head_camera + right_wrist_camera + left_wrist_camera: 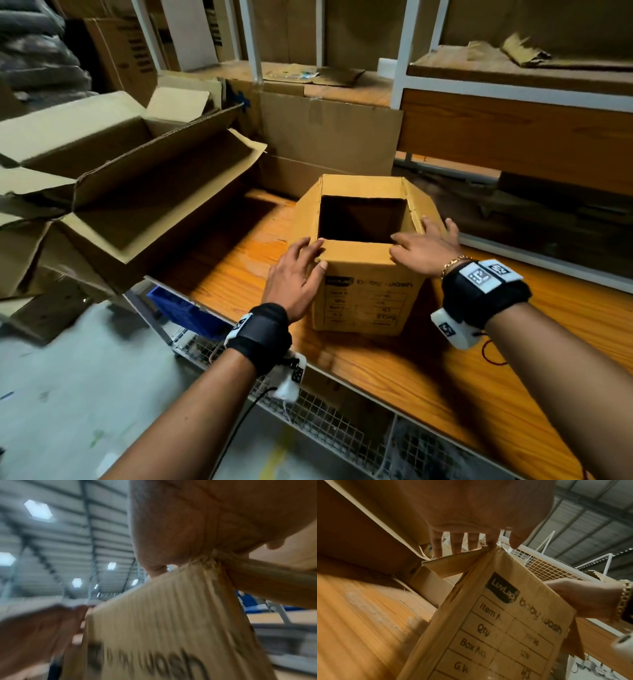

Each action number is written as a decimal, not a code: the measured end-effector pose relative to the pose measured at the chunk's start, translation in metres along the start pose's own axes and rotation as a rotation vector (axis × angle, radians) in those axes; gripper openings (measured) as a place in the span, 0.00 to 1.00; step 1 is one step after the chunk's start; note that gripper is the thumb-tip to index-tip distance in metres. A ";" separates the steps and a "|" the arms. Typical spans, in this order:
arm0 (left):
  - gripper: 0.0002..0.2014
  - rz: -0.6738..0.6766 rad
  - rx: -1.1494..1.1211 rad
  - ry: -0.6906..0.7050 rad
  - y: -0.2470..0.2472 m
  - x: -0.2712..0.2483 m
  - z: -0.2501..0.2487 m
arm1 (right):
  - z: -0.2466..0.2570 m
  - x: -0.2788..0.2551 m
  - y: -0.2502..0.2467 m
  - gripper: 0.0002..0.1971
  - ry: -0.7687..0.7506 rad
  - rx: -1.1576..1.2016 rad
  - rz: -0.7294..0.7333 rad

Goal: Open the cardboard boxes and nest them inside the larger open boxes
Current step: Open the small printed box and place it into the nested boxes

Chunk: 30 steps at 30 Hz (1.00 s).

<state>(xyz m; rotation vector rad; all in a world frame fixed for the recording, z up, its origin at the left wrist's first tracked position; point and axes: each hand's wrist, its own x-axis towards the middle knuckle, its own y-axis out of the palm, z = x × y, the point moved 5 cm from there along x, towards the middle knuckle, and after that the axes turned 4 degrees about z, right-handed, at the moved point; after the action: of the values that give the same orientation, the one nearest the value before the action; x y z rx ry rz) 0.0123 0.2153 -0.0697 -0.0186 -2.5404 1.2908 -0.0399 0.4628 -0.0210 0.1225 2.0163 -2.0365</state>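
A small cardboard box [363, 298] printed "baby wash" stands upright on the wooden table [428, 373], its top open and dark inside. Its flaps are folded outward. My left hand [301, 263] lies with straight fingers on the box's near-left top corner and left flap. My right hand [424, 243] presses flat on the near-right corner and right flap, fingers spread. The left wrist view shows the box's label face [505, 622] and my fingers [457, 543] over the left flap. The right wrist view, blurred, shows the box's front [163, 622] under my palm. A large open box [144, 192] stands at the left.
More open and flattened cartons [30, 246] are piled at the far left. A closed carton [329, 144] stands behind the small box, under white shelving [507, 92]. A blue crate [185, 308] sits below the table's left edge, above a wire-mesh panel [342, 428].
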 end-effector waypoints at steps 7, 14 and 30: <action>0.26 0.001 -0.287 -0.026 -0.013 0.005 0.003 | -0.019 -0.021 -0.065 0.22 -0.116 1.027 -0.257; 0.34 0.162 -0.495 -0.119 -0.013 0.022 0.005 | -0.013 -0.041 -0.014 0.24 -0.324 0.441 0.382; 0.25 0.060 0.386 0.036 -0.017 0.036 0.007 | 0.037 -0.072 0.001 0.20 -0.184 0.122 -0.154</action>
<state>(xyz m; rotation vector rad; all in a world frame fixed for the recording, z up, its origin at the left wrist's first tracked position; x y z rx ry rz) -0.0219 0.2052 -0.0511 -0.0362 -2.2344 1.7645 0.0338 0.4356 -0.0027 -0.1961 1.8410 -2.1744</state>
